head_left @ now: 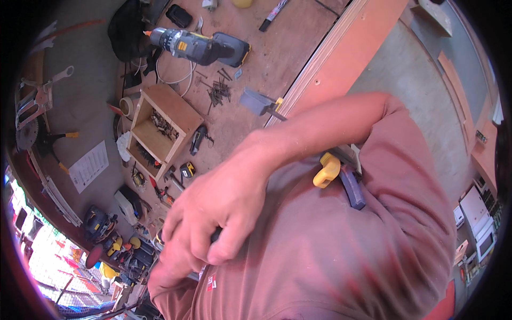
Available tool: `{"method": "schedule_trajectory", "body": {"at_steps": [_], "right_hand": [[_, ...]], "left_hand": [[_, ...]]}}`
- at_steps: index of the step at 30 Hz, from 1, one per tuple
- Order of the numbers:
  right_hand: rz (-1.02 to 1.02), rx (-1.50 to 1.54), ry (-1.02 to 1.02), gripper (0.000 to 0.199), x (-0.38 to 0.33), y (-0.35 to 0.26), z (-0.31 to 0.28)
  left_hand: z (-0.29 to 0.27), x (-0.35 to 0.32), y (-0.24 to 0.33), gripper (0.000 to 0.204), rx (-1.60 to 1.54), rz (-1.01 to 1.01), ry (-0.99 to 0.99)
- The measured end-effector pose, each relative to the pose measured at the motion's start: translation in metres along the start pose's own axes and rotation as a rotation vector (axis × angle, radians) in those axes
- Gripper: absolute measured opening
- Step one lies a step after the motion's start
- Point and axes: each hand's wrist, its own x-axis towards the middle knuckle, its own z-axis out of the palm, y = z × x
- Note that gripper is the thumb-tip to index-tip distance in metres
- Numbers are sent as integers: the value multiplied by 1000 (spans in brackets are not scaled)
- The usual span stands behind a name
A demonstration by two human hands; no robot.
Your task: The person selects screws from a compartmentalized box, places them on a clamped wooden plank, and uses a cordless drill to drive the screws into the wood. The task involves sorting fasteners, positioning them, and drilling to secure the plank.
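My right arm reaches across my chest from the right, and my right hand (216, 213) is closed, its fingers curled round a small dark thing (216, 233) that shows only between thumb and fingers. Beneath and beside it lies my left hand (172, 266), touching it, with its fingers mostly hidden. Both hands are close to my brown shirt, over the near left of the workbench. Just beyond them lie a yellow-and-black tape measure (187, 169) and a black utility knife (198, 140). Under my right forearm a bar clamp with a yellow grip (326, 170) sits at the board's edge.
On the workbench (277, 64) lie a cordless drill (200, 47), a pile of screws (218, 92), a marker (273, 16) and a wooden box (178, 109) with small hardware. A long board (352, 50) runs along the right. Several power tools (98, 224) stand at left.
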Motion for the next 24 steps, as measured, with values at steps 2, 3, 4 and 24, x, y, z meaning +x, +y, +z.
{"method": "schedule_trajectory", "body": {"at_steps": [2, 3, 4, 24], "right_hand": [[83, -25, -4, 29, -6, -9, 0], [114, -29, -1, 29, -8, -12, 4], [127, -28, 0, 29, -10, -13, 5], [197, 114, -23, 33, -26, -3, 0]], "left_hand": [[1, 0, -1, 66, -11, 2, 19], [1, -2, -1, 66, -10, 0, 27], [1, 0, 0, 66, -12, -2, 30], [14, -4, 5, 66, 5, 8, 91]]}}
